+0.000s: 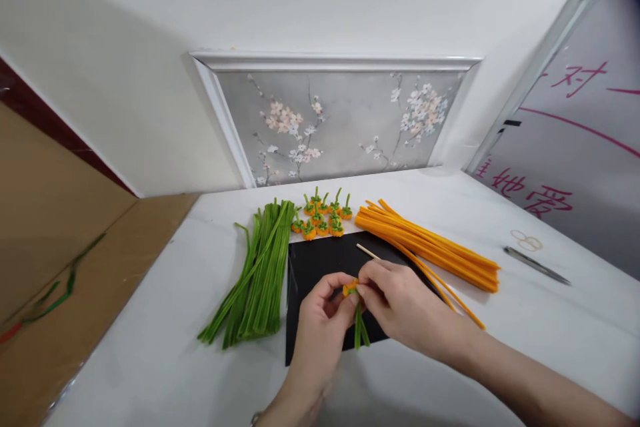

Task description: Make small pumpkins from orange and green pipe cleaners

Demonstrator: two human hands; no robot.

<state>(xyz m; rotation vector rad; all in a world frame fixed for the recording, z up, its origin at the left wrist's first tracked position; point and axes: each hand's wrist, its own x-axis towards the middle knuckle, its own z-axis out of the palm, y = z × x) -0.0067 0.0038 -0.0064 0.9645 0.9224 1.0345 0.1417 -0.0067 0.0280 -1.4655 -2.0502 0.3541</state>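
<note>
Between my two hands, above a black mat (320,261), is a small orange pipe-cleaner pumpkin (351,287) with green pipe-cleaner ends (359,330) hanging below it. My left hand (327,310) pinches it from the left with thumb and index finger. From the right, my right hand (395,297) closes thumb and fingers on its edge. A thin pale stick (367,251) pokes out past the right hand; whether that hand grips it is hidden. Finished-looking orange pumpkins with green tops (323,227) stand in a cluster behind the mat.
A bundle of green pipe cleaners (263,280) lies left of the mat. Orange pipe cleaners (430,240) lie to the right, a few loose. Farther right are tweezers (537,265) and rubber bands (526,240). A wall stands behind the white table (545,333); brown cardboard (100,280) is at left.
</note>
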